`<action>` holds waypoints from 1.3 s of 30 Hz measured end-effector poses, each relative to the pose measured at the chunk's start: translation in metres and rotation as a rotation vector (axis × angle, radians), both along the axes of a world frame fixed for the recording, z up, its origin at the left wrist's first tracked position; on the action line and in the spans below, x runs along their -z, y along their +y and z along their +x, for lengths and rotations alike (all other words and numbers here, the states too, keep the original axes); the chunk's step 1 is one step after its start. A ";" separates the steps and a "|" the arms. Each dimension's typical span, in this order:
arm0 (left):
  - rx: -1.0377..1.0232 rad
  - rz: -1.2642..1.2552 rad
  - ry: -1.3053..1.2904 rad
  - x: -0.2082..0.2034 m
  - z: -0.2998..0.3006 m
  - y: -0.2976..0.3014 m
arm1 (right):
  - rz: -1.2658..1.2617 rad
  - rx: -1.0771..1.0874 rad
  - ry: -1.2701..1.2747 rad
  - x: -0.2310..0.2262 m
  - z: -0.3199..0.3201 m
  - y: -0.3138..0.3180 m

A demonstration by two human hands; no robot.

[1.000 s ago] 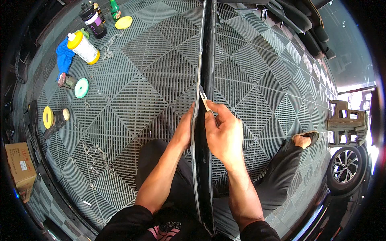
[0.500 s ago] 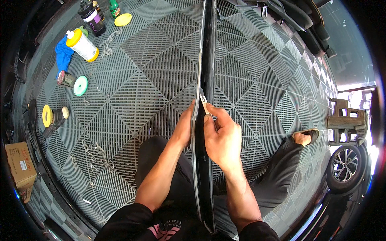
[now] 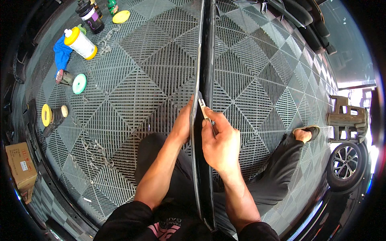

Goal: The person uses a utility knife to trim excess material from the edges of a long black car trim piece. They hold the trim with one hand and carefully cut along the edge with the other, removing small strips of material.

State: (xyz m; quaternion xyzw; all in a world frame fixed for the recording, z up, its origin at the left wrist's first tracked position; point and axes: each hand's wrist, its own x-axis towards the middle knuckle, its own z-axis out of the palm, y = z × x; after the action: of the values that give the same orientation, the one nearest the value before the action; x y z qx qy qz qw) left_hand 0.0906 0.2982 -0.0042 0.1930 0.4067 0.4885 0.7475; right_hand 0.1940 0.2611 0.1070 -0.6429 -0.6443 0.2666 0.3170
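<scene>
A long black panel (image 3: 207, 44), seen edge-on and looking like a car door, stands upright between my arms. My right hand (image 3: 222, 146) is closed around a light-handled utility knife (image 3: 202, 105), with the thumb and index finger near its front. The dark blade end rests at the panel's edge, on the right side of its pale rim; whether it cuts in is too small to tell. On the panel's left face lies my left hand (image 3: 183, 122), its fingers stretched along the surface and partly hidden by the rim.
On the grey grid-tile floor (image 3: 152, 80) at the left are a yellow-capped bottle (image 3: 82, 44), a dark bottle (image 3: 91, 18), a blue cloth (image 3: 62, 54), a green pad (image 3: 79, 84), a polisher (image 3: 54, 118) and a cardboard box (image 3: 22, 166). A car wheel (image 3: 345, 166) stands right.
My right hand and the knife have slid slightly toward me along the panel's edge. My left hand remains against the left face. The view has shifted a little.
</scene>
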 end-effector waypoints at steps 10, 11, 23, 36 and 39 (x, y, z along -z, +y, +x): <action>-0.036 -0.027 -0.015 -0.004 0.003 0.000 | -0.004 0.002 -0.027 -0.001 0.000 -0.010; -0.035 -0.030 0.017 -0.008 0.003 0.000 | -0.005 -0.001 -0.026 -0.001 0.000 -0.011; -0.021 -0.067 0.085 -0.007 0.003 -0.001 | -0.104 -0.021 -0.048 -0.009 0.003 -0.024; -0.021 -0.062 0.137 -0.003 0.000 -0.003 | -0.138 -0.026 -0.053 -0.014 0.002 -0.033; -0.014 -0.051 0.147 -0.010 -0.001 -0.004 | -0.181 -0.020 -0.060 -0.017 0.002 -0.036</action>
State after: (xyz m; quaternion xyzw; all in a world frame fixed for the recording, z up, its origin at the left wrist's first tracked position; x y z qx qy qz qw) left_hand 0.0901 0.2945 0.0061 0.2065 0.4743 0.4679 0.7166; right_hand 0.1956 0.2247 0.1242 -0.6702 -0.6332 0.3072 0.2355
